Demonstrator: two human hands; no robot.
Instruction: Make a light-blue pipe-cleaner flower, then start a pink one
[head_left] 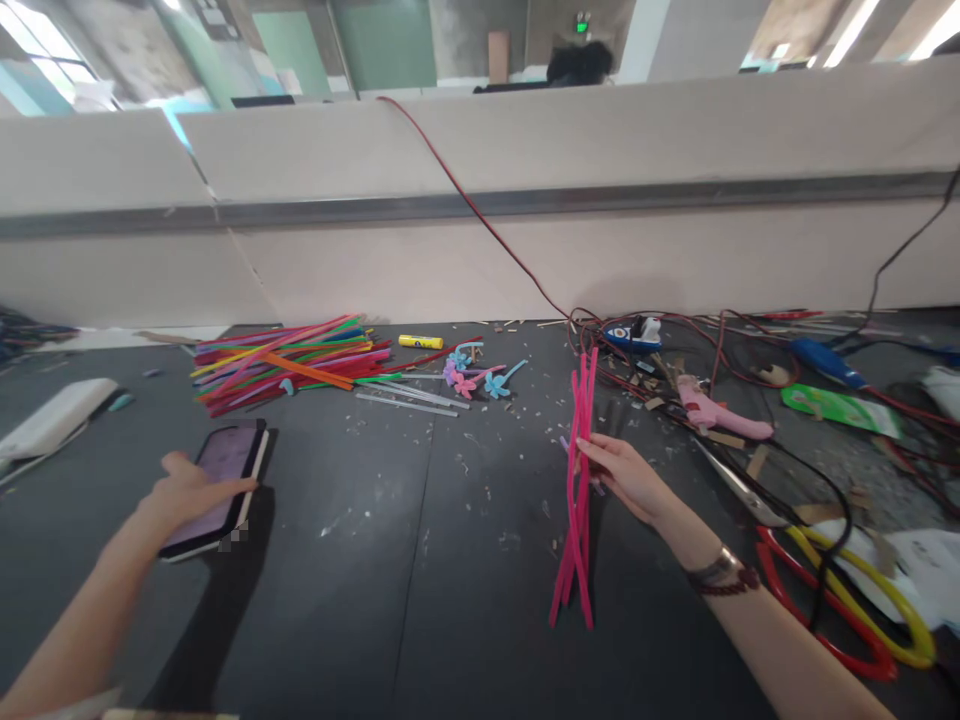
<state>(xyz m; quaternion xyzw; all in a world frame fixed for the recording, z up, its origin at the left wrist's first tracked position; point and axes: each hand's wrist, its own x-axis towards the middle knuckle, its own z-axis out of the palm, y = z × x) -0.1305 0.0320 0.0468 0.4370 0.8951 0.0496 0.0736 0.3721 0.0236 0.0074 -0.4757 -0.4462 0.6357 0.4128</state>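
Note:
Several bright pink pipe cleaners (576,520) are pinched near their upper half by my right hand (626,475), standing roughly upright over the dark table. At the left, my left hand (184,495) lies on a phone (225,455) in a dark case, its fingers spread and a fingertip at the phone's right edge. Beyond the phone is a pile of many-coloured pipe cleaners (300,365). Small blue, purple and pink pipe-cleaner flowers (465,385) rest to the right of that pile, beside pale thin sticks (409,403).
A yellow tube (421,342) lies by the back wall. Tangled cables, a pink glue gun (720,415), a green packet (840,410), a blue-handled tool (829,362) and red and yellow handles (874,590) crowd the right. A white bar (56,418) is far left.

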